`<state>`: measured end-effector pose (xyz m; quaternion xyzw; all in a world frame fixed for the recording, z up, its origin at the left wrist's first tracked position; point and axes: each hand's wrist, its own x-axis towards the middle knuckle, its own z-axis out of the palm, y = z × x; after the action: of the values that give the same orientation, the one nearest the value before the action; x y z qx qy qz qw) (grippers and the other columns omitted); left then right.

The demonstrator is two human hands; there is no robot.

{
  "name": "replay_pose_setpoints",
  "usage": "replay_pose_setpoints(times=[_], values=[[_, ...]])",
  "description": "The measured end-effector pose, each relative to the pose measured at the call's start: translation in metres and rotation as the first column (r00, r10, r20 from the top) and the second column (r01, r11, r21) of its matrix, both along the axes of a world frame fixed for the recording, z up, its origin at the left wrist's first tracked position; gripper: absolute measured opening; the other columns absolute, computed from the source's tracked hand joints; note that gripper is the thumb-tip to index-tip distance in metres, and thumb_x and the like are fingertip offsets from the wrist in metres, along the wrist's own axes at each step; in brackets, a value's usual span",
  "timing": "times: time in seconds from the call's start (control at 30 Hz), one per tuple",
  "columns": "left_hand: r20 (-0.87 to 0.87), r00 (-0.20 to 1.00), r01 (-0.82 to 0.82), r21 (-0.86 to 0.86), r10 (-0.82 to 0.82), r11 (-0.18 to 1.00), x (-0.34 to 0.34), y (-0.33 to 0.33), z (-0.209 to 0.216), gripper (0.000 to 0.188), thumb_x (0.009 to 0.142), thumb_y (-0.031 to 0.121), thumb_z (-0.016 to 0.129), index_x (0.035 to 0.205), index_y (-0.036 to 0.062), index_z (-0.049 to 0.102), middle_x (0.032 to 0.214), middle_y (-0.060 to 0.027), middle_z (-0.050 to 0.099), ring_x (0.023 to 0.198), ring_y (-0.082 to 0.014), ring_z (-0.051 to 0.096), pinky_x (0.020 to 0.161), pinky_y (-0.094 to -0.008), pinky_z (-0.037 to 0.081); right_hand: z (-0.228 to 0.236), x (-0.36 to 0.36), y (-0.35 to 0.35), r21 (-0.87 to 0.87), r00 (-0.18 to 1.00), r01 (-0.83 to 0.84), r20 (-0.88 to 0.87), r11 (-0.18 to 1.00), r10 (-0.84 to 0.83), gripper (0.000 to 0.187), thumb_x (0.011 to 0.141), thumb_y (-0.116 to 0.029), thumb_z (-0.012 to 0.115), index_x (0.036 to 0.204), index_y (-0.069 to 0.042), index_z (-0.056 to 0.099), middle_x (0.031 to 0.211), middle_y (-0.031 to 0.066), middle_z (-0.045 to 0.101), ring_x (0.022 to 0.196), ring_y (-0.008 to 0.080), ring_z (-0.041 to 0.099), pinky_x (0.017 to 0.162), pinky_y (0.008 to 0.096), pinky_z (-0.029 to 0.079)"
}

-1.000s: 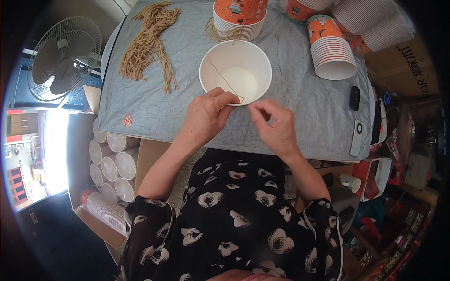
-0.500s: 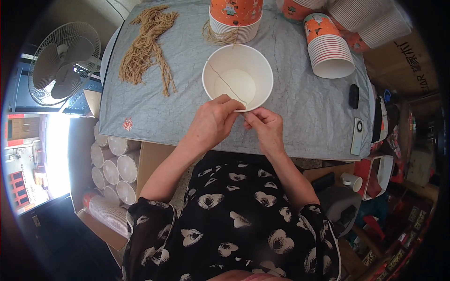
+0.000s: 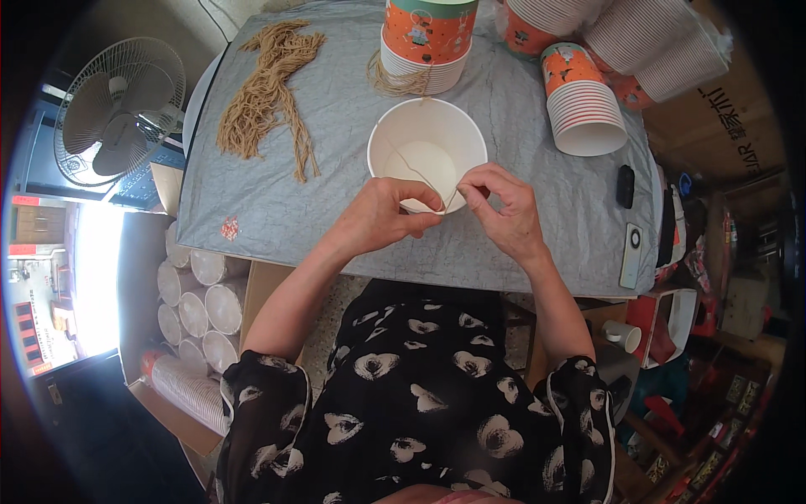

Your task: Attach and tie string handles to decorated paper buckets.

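A white paper bucket [image 3: 395, 126] stands mouth up on the table in front of me. A thin tan string [image 3: 413, 168] runs slantwise across its inside to the near rim. My left hand [image 3: 382, 214] pinches the near rim, fingers inside and thumb outside, close to where the string comes over. My right hand [image 3: 510, 210] is at the right of that spot, above the rim, its thumb and forefinger closed on the string's end. Just behind stands a stack of orange-printed buckets [image 3: 428, 38] with a loose coil of string [image 3: 390, 80] at its side.
A bundle of tan strings [image 3: 269, 92] lies at the left on the grey-covered table [image 3: 336, 134]. More nested buckets [image 3: 588, 109] lie at the back right. A black object [image 3: 625, 186] and a phone [image 3: 630, 256] rest by the right edge. A fan [image 3: 122, 109] stands at the left.
My right hand has risen from below the rim to above it, drawing the string's end up. My left hand stays at the near rim. The view has shifted slightly.
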<state>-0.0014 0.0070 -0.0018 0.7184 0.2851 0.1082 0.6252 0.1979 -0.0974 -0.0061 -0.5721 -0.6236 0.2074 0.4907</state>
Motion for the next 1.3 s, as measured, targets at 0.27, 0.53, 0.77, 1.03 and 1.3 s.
replay_pose_setpoints(times=[0.27, 0.53, 0.77, 1.03, 1.3], values=[[0.189, 0.975, -0.044, -0.343, 0.115, 0.938, -0.004, 0.009, 0.004, 0.014, 0.097, 0.013, 0.067, 0.100, 0.0001, 0.067, 0.100, -0.0053, 0.073, 0.073, -0.0070, 0.065, 0.056, -0.0225, 0.053, -0.004, -0.010, -0.004, -0.106, 0.987, 0.107, -0.105, 0.989, -0.118, 0.004, 0.087, -0.001, 0.070, 0.089, 0.001, 0.069, 0.083, 0.0041, 0.066, 0.064, 0.0084, 0.060, 0.059, 0.0248, 0.047], [0.258, 0.948, -0.215, 0.095, 0.185, 0.972, -0.005, -0.004, 0.020, 0.017, 0.102, 0.018, 0.061, 0.104, 0.0031, 0.068, 0.100, -0.0017, 0.072, 0.080, -0.0044, 0.058, 0.064, -0.0209, 0.045, 0.028, -0.039, -0.007, -0.063, 0.992, 0.093, -0.080, 0.994, -0.098, 0.006, 0.086, 0.002, 0.071, 0.091, 0.001, 0.069, 0.087, 0.0046, 0.067, 0.065, 0.0085, 0.060, 0.057, 0.0235, 0.047], [0.450, 0.886, -0.284, 0.341, 0.110, 0.896, -0.007, -0.001, 0.015, 0.023, 0.105, 0.022, 0.055, 0.107, 0.0039, 0.069, 0.101, 0.0005, 0.067, 0.085, -0.0047, 0.056, 0.065, -0.0208, 0.045, 0.065, -0.038, 0.006, 0.098, 0.993, -0.035, 0.115, 0.995, 0.024, 0.011, 0.088, 0.002, 0.070, 0.098, 0.001, 0.068, 0.100, 0.0064, 0.066, 0.069, 0.0110, 0.062, 0.058, 0.0238, 0.048], [0.519, 0.847, 0.037, -0.278, 0.117, 0.960, -0.008, -0.005, 0.014, 0.035, 0.110, 0.026, 0.041, 0.117, -0.0001, 0.064, 0.095, -0.0046, 0.069, 0.082, -0.0109, 0.065, 0.072, -0.0263, 0.055, 0.074, -0.029, 0.027, -0.127, 0.996, -0.081, 0.022, 0.989, 0.084, 0.009, 0.093, -0.004, 0.064, 0.101, 0.000, 0.065, 0.096, 0.0042, 0.069, 0.072, 0.0100, 0.063, 0.061, 0.0247, 0.050], [0.423, 0.905, 0.043, -0.208, 0.050, 0.977, -0.017, 0.000, 0.011, 0.029, 0.109, 0.019, 0.044, 0.111, 0.0006, 0.066, 0.083, -0.0010, 0.065, 0.074, -0.0070, 0.060, 0.068, -0.0236, 0.052, 0.068, -0.023, 0.030, -0.334, 0.980, -0.172, -0.150, 0.927, 0.127, 0.008, 0.098, -0.006, 0.055, 0.095, 0.001, 0.057, 0.083, 0.0036, 0.064, 0.079, 0.0071, 0.064, 0.068, 0.0254, 0.051]])
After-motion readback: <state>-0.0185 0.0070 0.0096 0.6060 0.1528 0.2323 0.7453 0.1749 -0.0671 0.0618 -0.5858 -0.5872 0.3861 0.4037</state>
